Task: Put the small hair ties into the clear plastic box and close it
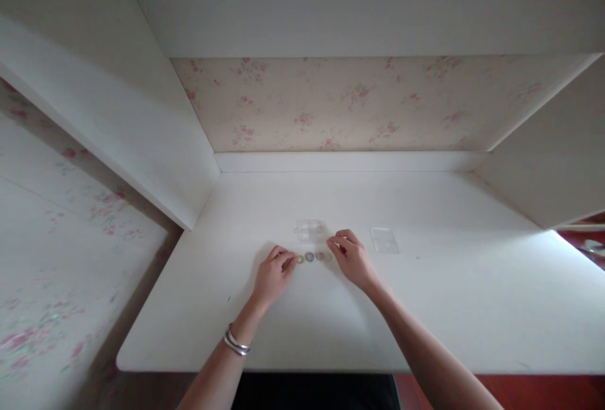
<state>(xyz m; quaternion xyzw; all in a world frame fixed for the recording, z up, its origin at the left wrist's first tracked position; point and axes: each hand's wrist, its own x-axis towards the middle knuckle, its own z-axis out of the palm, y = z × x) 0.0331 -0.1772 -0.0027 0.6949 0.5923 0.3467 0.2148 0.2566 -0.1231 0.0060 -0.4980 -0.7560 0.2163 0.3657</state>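
Four small rings lie mid-desk between our left hand and right hand, fingers curled, pinching the row's ends.

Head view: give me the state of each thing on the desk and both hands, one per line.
Left hand: resting on the desk, fingertips at the left end of the row.
Right hand: resting on the desk, fingertips at the right end of the row.
Row of small rings: lying flat in a line between the hands.
Clear plastic box: behind the row, untouched; open or closed unclear.
Clear flat piece: lying flat, apart, untouched.
White desk: bearing all of these.
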